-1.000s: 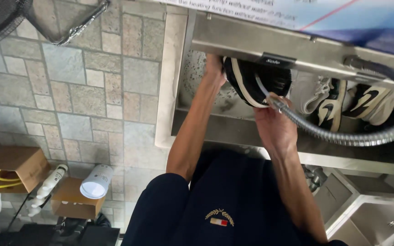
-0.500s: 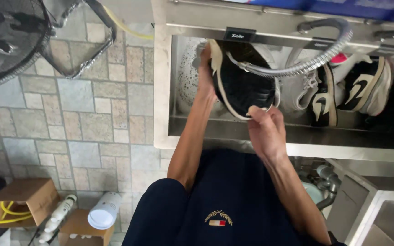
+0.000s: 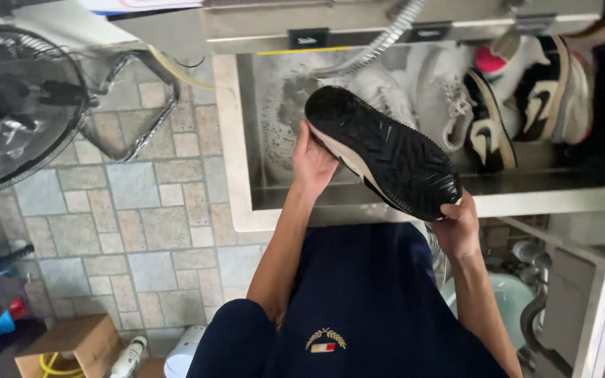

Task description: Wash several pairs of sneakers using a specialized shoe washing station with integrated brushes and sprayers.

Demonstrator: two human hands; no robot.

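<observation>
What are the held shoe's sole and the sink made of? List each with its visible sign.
Shoe sole: looks like black rubber, glossy and probably wet, with a moulded grooved tread. Left hand and right hand grip its ends.
Sink: apparently stainless steel, a grey brushed sheen with folded edges.

light: even daylight | shadows: soft | glare: steel sink rim [image 3: 386,210] | focus: sharp
</observation>
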